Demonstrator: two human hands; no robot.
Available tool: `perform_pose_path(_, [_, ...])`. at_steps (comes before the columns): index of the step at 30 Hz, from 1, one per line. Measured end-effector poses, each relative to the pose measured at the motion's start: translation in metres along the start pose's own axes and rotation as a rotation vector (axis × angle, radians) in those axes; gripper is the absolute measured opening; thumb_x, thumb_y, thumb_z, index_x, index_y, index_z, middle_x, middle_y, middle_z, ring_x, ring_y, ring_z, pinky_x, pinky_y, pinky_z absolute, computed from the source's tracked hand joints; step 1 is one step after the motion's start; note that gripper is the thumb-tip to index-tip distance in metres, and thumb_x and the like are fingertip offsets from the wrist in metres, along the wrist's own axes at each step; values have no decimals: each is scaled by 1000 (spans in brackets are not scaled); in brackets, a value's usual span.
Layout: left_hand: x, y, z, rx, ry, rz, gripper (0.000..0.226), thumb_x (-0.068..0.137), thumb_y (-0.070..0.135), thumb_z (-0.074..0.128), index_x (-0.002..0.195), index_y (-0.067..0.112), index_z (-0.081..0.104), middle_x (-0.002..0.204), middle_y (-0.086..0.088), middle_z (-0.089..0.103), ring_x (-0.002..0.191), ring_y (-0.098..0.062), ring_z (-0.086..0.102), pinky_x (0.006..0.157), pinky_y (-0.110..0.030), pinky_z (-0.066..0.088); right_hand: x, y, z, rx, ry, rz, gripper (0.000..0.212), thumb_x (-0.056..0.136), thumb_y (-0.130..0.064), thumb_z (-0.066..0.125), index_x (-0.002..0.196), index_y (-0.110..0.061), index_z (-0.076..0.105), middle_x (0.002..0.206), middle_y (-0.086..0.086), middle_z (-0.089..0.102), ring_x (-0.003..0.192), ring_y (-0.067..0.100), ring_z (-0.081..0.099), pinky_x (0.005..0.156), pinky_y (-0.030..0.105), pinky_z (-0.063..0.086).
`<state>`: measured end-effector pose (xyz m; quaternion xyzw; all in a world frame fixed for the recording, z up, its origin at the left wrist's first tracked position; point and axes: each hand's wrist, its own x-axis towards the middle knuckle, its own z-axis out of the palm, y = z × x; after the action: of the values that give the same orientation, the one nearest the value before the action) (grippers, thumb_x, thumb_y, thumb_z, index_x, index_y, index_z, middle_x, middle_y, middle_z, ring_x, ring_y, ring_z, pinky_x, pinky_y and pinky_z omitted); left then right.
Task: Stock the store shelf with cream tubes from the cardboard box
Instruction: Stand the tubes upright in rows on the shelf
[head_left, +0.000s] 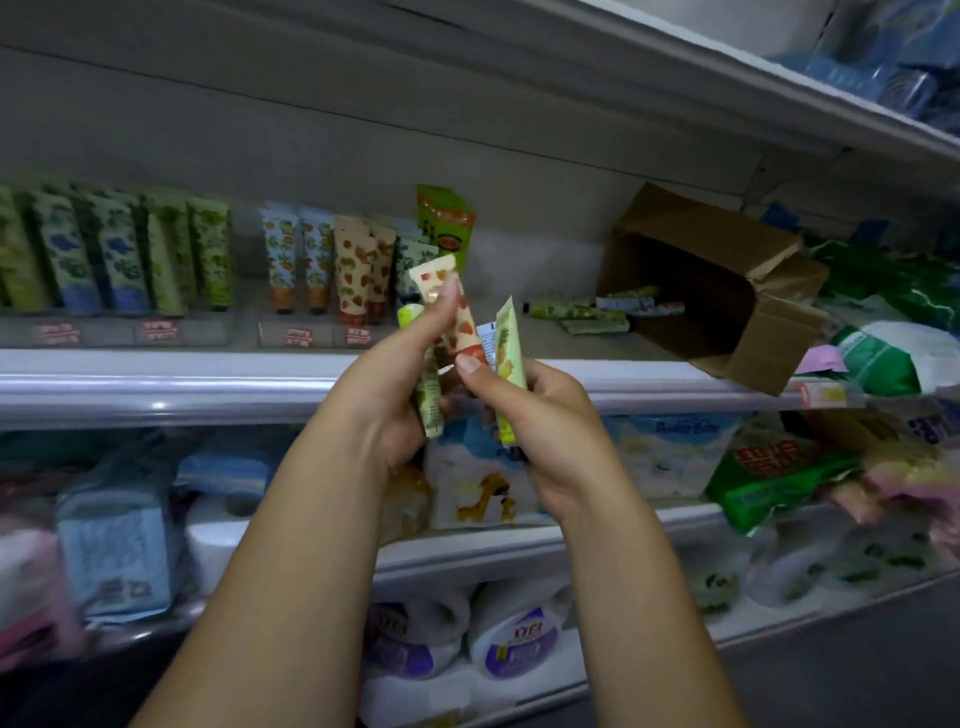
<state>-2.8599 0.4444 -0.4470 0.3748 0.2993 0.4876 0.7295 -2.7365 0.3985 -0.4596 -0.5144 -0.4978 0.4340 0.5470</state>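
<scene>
Green tube gripped in right hand, strawberry-print tube pinched by left hand; labels blurred

Head view, angled down, close on shelf.

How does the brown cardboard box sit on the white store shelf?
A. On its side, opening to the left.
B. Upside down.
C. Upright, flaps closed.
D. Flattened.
A: the brown cardboard box lies on its side on the white store shelf, and patterned cream tubes lie at its left-facing open mouth.
</scene>
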Motion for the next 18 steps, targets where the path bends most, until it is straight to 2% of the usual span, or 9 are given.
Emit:
perform_pose_path(1, [-1, 0, 0, -4, 4, -11, 33, 91, 47, 69, 94, 14, 69, 80, -5, 73, 69, -19, 72, 61, -30, 62, -3, 4, 4, 11, -19, -12, 23, 89, -30, 74, 106, -15, 75, 74, -14, 72, 65, -3, 64, 58, 11, 46])
perform_pose_path(3, [-4, 0, -5, 9, 21, -22, 25, 91, 38, 72, 89, 13, 70, 78, -5, 73, 70, -19, 73, 69, -32, 64, -9, 10, 11, 19, -37, -11, 22, 90, -29, 73, 109, -18, 75, 85, -12, 76, 71, -6, 67, 59, 9, 47])
perform_pose_path(6, [-6, -1, -14, -8, 36, -21, 22, 94, 31, 70, 90, 9, 72, 88, -9, 74, 82, -23, 73, 86, -39, 61, -14, 18, 15, 33, -11, 20, 24, 89, -40, 72, 107, -23, 75, 86, -15, 75, 70, -5, 64, 64, 17, 47])
perform_pose_path(7, [-7, -1, -16, -13, 41, -32, 22, 95, 30, 69, 90, 8, 73, 90, -10, 74, 83, -25, 72, 85, -40, 61, -15, 21, 16, 63, 5, 35, 25, 89, -42, 71, 105, -24, 75, 84, -16, 74, 70, -3, 63, 68, 21, 47])
perform_pose_path(9, [-10, -3, -20, -18, 50, -52, 16, 96, 26, 68, 91, 11, 70, 90, -11, 74, 75, -25, 71, 68, -38, 60, -16, 28, 20, 154, 65, 62, 24, 92, -41, 68, 108, -24, 74, 83, -14, 74, 73, 3, 61, 71, 28, 47])
perform_pose_path(11, [-11, -6, -25, 22, 65, -68, 11, 96, 22, 69, 95, 12, 65, 95, -14, 73, 70, -25, 68, 58, -37, 57, -16, 32, 25, 284, 129, 73, 20, 97, -31, 62, 113, -21, 69, 86, -7, 76, 73, 9, 64, 66, 28, 49])
perform_pose_path(14, [-15, -10, -32, 145, 58, -112, 18, 93, 18, 71, 106, 7, 70, 93, -16, 75, 70, -27, 72, 69, -43, 63, -18, 34, 31, 453, 156, 88, 20, 101, -20, 56, 117, -18, 66, 90, 1, 78, 75, 12, 73, 56, 23, 53])
perform_pose_path(16, [-17, -14, -34, 219, 65, -133, 27, 90, 17, 73, 114, 3, 72, 95, -15, 77, 77, -27, 75, 77, -46, 63, -19, 37, 34, 521, 147, 77, 21, 101, -17, 56, 119, -16, 67, 95, 3, 78, 83, 14, 75, 60, 25, 56])
perform_pose_path(18, [-19, -17, -36, 274, 96, -138, 28, 89, 15, 75, 114, 3, 73, 98, -15, 78, 82, -28, 77, 75, -45, 64, -19, 40, 36, 560, 128, 69, 23, 101, -16, 56, 121, -14, 67, 102, 5, 77, 92, 18, 75, 67, 28, 58])
